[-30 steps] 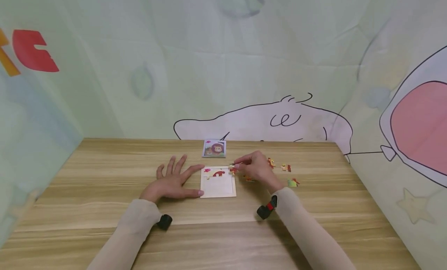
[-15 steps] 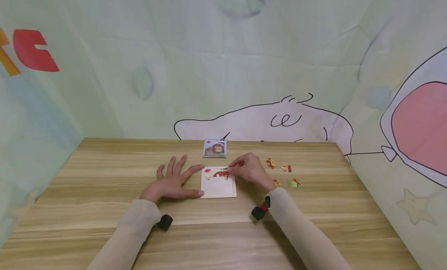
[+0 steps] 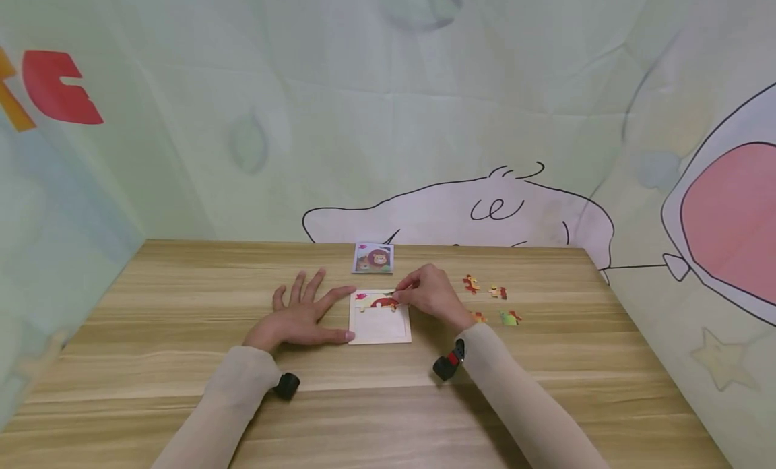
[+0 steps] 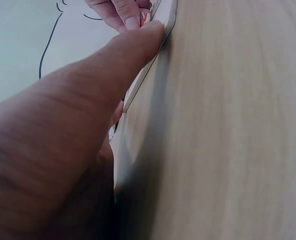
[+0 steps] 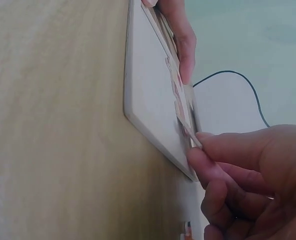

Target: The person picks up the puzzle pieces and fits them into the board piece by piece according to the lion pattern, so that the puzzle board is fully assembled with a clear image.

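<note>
A square wooden puzzle frame (image 3: 380, 339) lies on the table, with a few joined jigsaw pieces (image 3: 376, 302) along its far side. My left hand (image 3: 300, 319) rests with fingers spread, thumb and index finger against the frame's left edge. At the frame's far right corner my right hand (image 3: 433, 295) pinches a jigsaw piece (image 5: 189, 132) between thumb and index finger. In the right wrist view this piece is tilted, one edge down at the joined pieces. My fingers hide much of it in the head view.
Several loose jigsaw pieces (image 3: 498, 292) lie on the table to the right of my right hand. Behind the frame is a picture card (image 3: 372, 259) with a lion on it. A printed cloth (image 3: 242, 118) hangs at the table's far edge.
My right hand has moved left with the jigsaw piece, from beside the frame to over its far right corner, then stayed nearly still. My left hand has kept its place.
</note>
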Motion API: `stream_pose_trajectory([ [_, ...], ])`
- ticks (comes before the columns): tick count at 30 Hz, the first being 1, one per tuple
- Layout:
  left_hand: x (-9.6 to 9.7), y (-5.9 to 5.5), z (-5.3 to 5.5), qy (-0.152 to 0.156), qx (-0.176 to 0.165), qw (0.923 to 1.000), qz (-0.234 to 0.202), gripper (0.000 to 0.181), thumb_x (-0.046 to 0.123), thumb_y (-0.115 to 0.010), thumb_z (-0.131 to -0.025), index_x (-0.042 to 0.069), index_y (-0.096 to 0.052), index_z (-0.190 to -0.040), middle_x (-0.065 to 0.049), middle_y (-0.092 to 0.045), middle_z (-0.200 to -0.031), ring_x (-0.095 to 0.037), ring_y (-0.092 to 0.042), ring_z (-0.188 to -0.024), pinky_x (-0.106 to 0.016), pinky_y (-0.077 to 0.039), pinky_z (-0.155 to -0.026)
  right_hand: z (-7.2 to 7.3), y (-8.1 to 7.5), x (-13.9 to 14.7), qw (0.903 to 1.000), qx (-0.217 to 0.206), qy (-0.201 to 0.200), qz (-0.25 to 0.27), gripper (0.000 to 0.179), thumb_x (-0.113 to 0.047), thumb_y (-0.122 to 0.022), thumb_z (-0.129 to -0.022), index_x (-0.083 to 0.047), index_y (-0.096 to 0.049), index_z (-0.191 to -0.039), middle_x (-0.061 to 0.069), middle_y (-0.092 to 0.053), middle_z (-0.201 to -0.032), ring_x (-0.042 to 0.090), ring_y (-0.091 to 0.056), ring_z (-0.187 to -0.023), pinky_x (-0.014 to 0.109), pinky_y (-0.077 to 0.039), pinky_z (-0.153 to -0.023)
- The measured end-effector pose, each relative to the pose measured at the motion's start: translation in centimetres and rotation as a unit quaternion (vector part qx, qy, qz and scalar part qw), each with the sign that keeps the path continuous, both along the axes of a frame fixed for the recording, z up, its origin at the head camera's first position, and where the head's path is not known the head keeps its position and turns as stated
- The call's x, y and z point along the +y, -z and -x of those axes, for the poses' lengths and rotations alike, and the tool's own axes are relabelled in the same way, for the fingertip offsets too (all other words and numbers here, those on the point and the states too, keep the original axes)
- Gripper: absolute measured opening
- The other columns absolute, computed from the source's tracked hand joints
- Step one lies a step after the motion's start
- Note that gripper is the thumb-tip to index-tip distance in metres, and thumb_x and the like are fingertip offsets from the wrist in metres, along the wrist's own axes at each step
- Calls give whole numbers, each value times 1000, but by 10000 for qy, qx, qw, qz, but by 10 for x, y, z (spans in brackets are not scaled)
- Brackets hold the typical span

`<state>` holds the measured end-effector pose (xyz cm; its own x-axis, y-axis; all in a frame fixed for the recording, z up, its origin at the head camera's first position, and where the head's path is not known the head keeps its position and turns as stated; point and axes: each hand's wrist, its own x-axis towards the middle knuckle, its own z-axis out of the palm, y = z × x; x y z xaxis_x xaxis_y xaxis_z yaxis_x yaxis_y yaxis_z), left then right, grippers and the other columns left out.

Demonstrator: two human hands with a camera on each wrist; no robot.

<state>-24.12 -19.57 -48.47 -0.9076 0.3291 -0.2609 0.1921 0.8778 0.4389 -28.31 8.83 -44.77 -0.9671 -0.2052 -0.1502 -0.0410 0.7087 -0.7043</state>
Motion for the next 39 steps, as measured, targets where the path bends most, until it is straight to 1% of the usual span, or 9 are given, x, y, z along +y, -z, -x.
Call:
stream_pose_trajectory([
  [3, 0, -1, 0, 9, 22, 10000, -3, 104, 90, -64, -82, 47, -24, -168, -18, 12, -182, -54, 21, -164, -83, 12, -121, 1, -2, -2, 9999, 37, -64, -136, 8, -22, -85, -94, -14, -84, -98, 4, -75, -92, 20, -59, -84, 27, -44, -69],
  [6, -1, -1, 0, 8, 37, 10000, -8, 104, 90, -63, -82, 47, -24, -168, -19, 12, -182, -54, 21, -164, -83, 12, -121, 0, -5, -4, 9997, 83, -105, -220, 10, -22, -85, -94, -14, -83, -99, 5, -73, -89, 20, -59, -80, 27, -44, -66],
  [12, -2, 1, 0, 26, 33, 10000, 13, 105, 90, -64, -81, 48, -24, -168, -18, 12, -182, -54, 21, -164, -83, 12, -121, 0, -2, -7, 9991, 236, -158, -322, 12, -22, -86, -93, -13, -81, -98, 4, -71, -82, 19, -59, -72, 26, -43, -60],
  [20, -2, 0, -1, 18, 27, 10000, 91, 104, 91, -62, -82, 47, -23, -169, -18, 12, -182, -55, 21, -164, -83, 11, -121, 0, -1, -9, 9990, 329, -234, -215, 12, -19, -85, -93, -11, -81, -100, 4, -71, -79, 17, -59, -66, 25, -43, -56],
  [26, -3, -5, -4, 47, -45, 10000, 40, 105, 91, -62, -82, 49, -21, -169, -18, 14, -182, -55, 22, -163, -83, 12, -121, -1, 0, -11, 9984, 447, -326, -138, 11, -17, -84, -93, -9, -80, -99, 3, -74, -79, 14, -59, -64, 24, -42, -56],
  [31, -3, -4, -4, 70, -20, 10000, 9, 104, 90, -62, -83, 48, -22, -169, -18, 13, -182, -55, 22, -163, -83, 12, -121, -1, 2, -12, 9986, 445, -263, -144, 11, -18, -85, -93, -10, -80, -98, 3, -74, -81, 15, -58, -65, 24, -41, -57],
  [34, -3, -1, -2, 39, 29, 10000, 50, 102, 89, -62, -84, 48, -22, -169, -17, 13, -182, -54, 21, -164, -82, 11, -122, -2, 2, -12, 9989, 415, -211, -101, 11, -19, -84, -94, -11, -80, -99, 3, -75, -82, 16, -59, -66, 26, -42, -60],
  [35, -3, 0, -2, 39, 43, 10000, 37, 102, 89, -62, -84, 47, -22, -169, -17, 13, -182, -54, 21, -164, -82, 10, -122, -2, 2, -12, 9988, 447, -195, -80, 11, -20, -84, -95, -11, -80, -99, 3, -75, -83, 16, -60, -67, 26, -42, -64],
  [39, -1, 2, 0, 56, 47, 10000, -7, 103, 89, -63, -83, 48, -23, -168, -18, 12, -182, -54, 21, -164, -82, 11, -121, -4, 2, -6, 9983, 571, -25, 65, 11, -21, -82, -97, -11, -79, -101, 5, -76, -84, 16, -62, -68, 27, -45, -63],
])
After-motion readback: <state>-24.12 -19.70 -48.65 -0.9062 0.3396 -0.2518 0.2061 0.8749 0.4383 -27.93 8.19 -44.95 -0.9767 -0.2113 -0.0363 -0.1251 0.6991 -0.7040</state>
